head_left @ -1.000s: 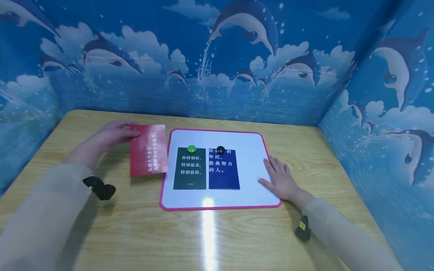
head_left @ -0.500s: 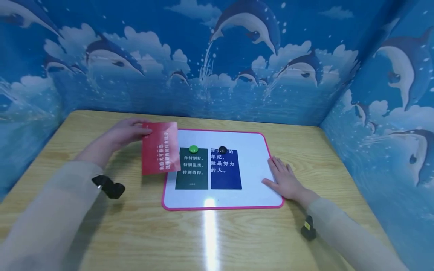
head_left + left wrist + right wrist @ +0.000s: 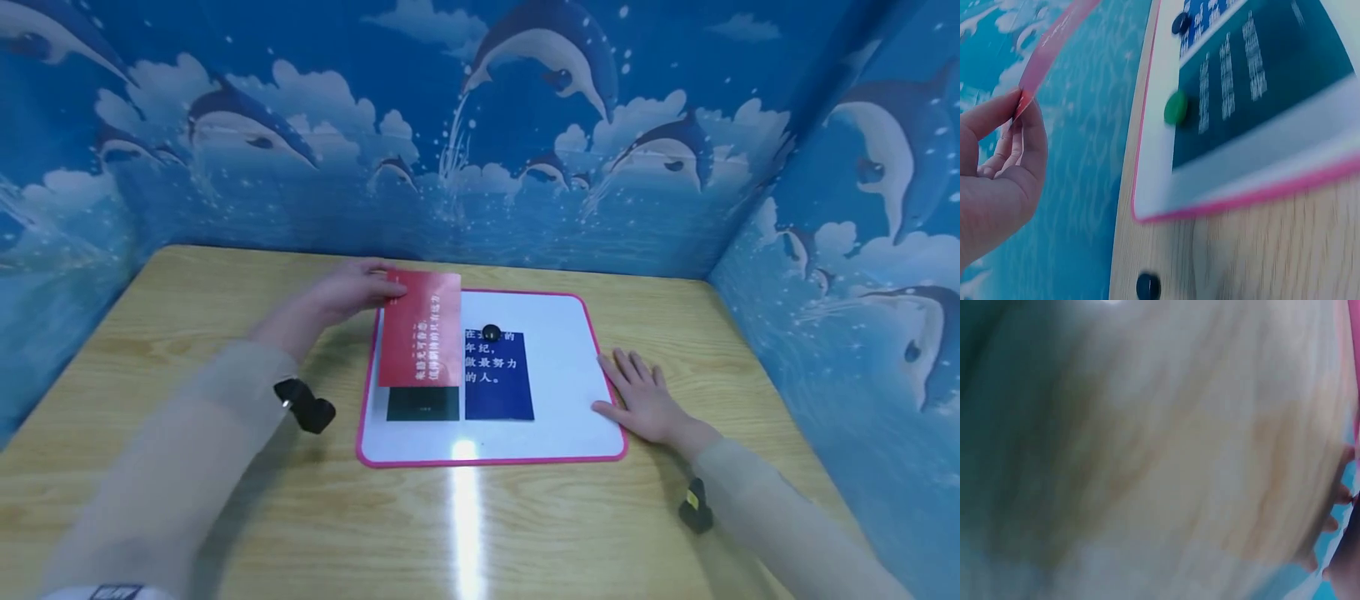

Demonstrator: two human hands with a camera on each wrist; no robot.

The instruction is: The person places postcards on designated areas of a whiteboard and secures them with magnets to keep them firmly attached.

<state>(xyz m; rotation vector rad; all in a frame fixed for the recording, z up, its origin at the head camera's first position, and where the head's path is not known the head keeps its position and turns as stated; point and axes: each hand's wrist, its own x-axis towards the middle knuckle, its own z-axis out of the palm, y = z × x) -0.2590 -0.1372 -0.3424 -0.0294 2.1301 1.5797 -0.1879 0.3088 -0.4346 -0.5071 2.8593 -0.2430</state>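
My left hand [image 3: 348, 293] pinches a red card [image 3: 420, 333] with white Chinese writing by its upper left edge. In the left wrist view, thumb and fingertips hold the card's lower end, above the table. Seen from the head, the card overlaps most of a dark green card [image 3: 423, 406] on the pink-rimmed whiteboard [image 3: 570, 433]. The green round magnet [image 3: 1176, 108] on that card shows only in the left wrist view. Beside it lies a blue card [image 3: 497, 398] under a black magnet [image 3: 491, 333]. My right hand [image 3: 645, 402] lies spread at the board's right edge.
A dark round object [image 3: 1147, 286] lies on the wooden table [image 3: 375, 525] just off the board, in the left wrist view. Dolphin-printed blue cloth [image 3: 315, 200] rises behind the table and at the right. The right wrist view is mostly blurred.
My left hand has carried the red card from left of the board to the right, over the green card. My right hand has shifted slightly right, its palm farther off the board.
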